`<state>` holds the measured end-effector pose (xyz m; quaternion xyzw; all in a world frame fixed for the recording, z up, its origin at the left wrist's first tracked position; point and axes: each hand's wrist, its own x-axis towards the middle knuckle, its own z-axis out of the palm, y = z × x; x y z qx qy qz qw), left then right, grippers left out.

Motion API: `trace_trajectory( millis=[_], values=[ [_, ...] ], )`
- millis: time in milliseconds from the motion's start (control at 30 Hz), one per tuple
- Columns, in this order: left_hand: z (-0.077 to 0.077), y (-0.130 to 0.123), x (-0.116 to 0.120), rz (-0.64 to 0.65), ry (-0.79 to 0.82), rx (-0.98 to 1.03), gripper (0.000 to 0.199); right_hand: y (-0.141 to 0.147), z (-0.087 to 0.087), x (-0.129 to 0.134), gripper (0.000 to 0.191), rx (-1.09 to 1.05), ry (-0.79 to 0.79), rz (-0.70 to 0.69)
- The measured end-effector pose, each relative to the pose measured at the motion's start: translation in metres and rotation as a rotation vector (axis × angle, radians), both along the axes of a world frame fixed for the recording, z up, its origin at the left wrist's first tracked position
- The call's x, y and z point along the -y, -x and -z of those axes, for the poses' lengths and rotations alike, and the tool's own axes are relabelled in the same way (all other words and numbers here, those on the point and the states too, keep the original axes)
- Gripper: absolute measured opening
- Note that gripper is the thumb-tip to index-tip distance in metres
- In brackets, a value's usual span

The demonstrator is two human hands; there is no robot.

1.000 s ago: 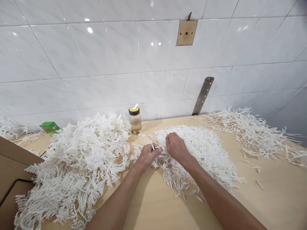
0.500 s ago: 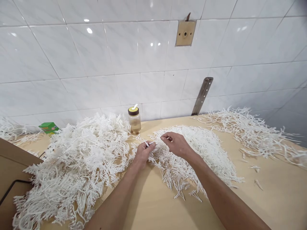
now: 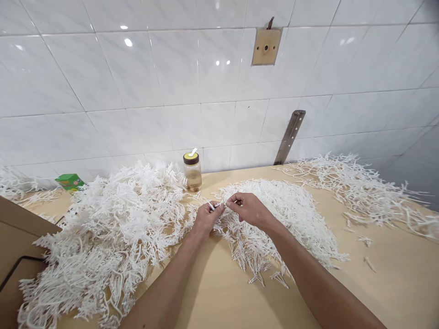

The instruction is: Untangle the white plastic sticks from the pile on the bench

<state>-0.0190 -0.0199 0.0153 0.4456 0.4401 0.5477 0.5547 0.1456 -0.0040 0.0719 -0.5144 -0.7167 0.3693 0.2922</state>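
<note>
My left hand is closed on a white branched plastic piece, with part of it showing between thumb and fingers. Fingertips pinched, my right hand meets the left thumb at the end of that piece. Whatever lies between the right fingertips is too small to make out. Under and behind the right hand spreads a heap of short white plastic pieces. A larger, tangled heap of white branched strands lies to the left of my left hand.
A capped jar stands by the tiled wall, with a green box farther left. Thin bare white strands lie at the right. A cardboard box borders the left side. A metal bracket leans on the wall.
My right hand has moved slightly left and down, bringing its fingertips against those of my left hand. The left hand has hardly moved.
</note>
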Motion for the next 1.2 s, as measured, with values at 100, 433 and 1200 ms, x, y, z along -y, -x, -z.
trace_trajectory(
  millis=[100,433,1200],
  values=[
    [-0.003,-0.002,0.001,-0.011,0.009,0.003,0.042,0.0,0.001,-0.002,0.021,0.054,-0.033,0.008],
    [0.001,-0.004,0.004,0.024,0.071,-0.042,0.041,0.012,0.024,0.001,0.017,0.484,-0.411,0.134],
    [0.003,-0.002,0.0,-0.037,0.029,-0.023,0.041,-0.002,0.004,-0.001,0.017,0.151,-0.246,0.151]
  ],
)
